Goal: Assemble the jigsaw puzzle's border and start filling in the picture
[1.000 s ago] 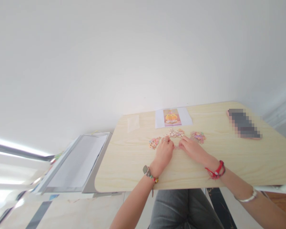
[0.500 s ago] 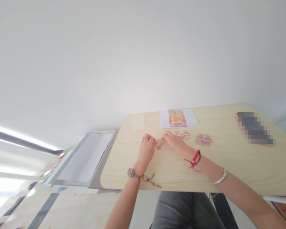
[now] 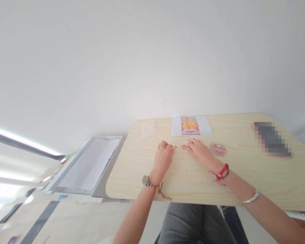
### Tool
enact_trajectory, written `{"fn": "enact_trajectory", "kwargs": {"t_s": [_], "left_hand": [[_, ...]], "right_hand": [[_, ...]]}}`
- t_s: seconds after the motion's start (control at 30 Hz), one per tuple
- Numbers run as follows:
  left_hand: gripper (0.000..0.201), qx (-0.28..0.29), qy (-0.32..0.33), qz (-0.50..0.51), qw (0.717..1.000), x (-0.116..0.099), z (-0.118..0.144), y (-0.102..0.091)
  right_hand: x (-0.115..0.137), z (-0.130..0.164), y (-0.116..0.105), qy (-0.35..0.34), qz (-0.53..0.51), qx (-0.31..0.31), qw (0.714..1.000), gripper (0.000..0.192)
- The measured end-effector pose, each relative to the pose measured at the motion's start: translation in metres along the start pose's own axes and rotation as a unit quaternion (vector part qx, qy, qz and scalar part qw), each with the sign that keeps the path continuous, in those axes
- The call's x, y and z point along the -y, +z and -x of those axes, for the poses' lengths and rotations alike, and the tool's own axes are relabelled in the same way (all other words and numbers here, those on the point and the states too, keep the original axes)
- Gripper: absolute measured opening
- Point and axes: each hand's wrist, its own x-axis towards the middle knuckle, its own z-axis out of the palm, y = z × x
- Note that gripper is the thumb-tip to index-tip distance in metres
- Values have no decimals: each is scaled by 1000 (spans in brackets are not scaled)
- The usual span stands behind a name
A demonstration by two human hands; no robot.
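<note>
My left hand [image 3: 164, 156] is closed, its fingers curled at a few pink jigsaw puzzle pieces [image 3: 175, 147] on the table. To its right, my right hand [image 3: 200, 152] has bent fingers pressed on jigsaw puzzle pieces [image 3: 184, 146] at the near edge of a loose pile. It partly covers that pile. Another heap of pink and purple puzzle pieces [image 3: 218, 149] lies just right of the right hand. Behind the hands is a sheet with a printed picture of a yellow figure [image 3: 190, 126]. Exact pieces under the fingertips are too small to make out.
The light wood table [image 3: 139, 176] stands against a white wall. A thin translucent sheet [image 3: 148, 129] lies at its back left. A blurred dark, phone-like slab [image 3: 273, 139] rests at the right. Left of the table, papers [image 3: 91, 164] sit on a grey surface.
Both hands have shifted right, the right hand further, so the gap between them is wider. My right hand has left the pink pieces and is at the pile below the picture.
</note>
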Motion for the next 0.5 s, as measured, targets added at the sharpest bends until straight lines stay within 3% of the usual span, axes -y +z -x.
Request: {"fn": "enact_trajectory", "kwargs": {"t_s": [0.3, 0.5], "left_hand": [[17, 64, 45, -44, 996, -22, -16, 11], [19, 90, 22, -79, 993, -31, -28, 20]], "right_hand": [[0, -9, 3, 12, -8, -1, 1000, 22], [3, -11, 1, 11, 7, 2, 1000, 21]]}}
